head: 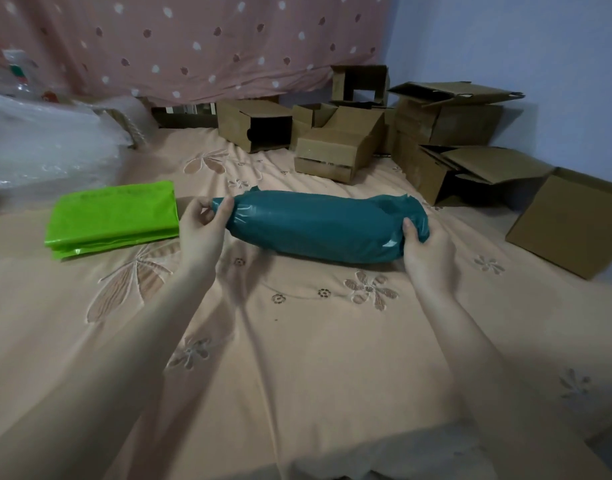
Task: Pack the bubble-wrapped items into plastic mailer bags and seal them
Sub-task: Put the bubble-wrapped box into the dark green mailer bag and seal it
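Note:
A dark teal mailer bag (318, 226), stuffed into a long roll, lies across the peach bedsheet (297, 341) in the middle of the view. My left hand (202, 230) pinches the bag's left end between thumb and fingers. The bag's right end is gripped by my right hand (424, 252), fingers curled over the folded plastic. What is inside the bag is hidden. A stack of bright green flat mailer bags (114, 218) rests on the sheet just left of my left hand.
Several open brown cardboard boxes (335, 154) crowd the back and right, one large box (571, 223) close to my right hand. A heap of clear bubble wrap (45, 140) fills the far left. A pink dotted curtain (193, 43) hangs behind.

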